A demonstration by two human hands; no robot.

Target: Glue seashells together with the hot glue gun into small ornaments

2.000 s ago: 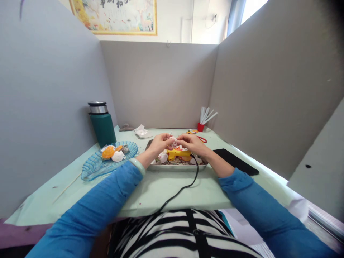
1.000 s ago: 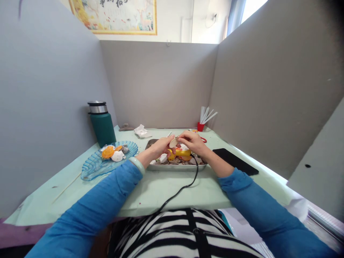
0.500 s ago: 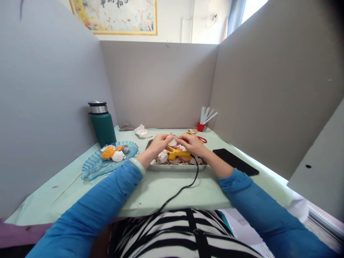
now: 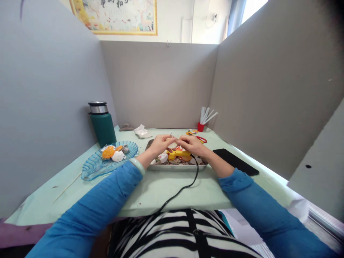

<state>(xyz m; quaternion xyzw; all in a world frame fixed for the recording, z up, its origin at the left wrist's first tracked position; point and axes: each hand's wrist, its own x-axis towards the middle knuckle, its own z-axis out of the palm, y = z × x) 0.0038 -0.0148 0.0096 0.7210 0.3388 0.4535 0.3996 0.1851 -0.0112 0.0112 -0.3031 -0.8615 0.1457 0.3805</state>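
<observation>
Above a metal tray (image 4: 176,167) of shells, my left hand (image 4: 160,144) is closed on a pale shell (image 4: 172,145). My right hand (image 4: 191,144) meets it from the other side, its fingers pinched together at the shell's edge. A small piece showing just above the shell is mostly hidden by my fingers, and I cannot make out what it is. Just below both hands, a yellow glue gun (image 4: 177,154) lies across the tray's shells. Its black cord (image 4: 179,191) runs over the table edge toward me.
A blue glass dish (image 4: 91,168) holding orange and white shells sits left, with a thin stick (image 4: 67,187) beside it. Behind stands a green bottle (image 4: 102,129). A black flat slab (image 4: 235,162), red-handled scissors (image 4: 202,139) and a red cup (image 4: 200,127) of glue sticks are right. Grey partitions surround the table.
My fingers have drawn closer together over the shell. The small piece that stood up between them is now mostly covered. The tray and the glue gun have stayed put.
</observation>
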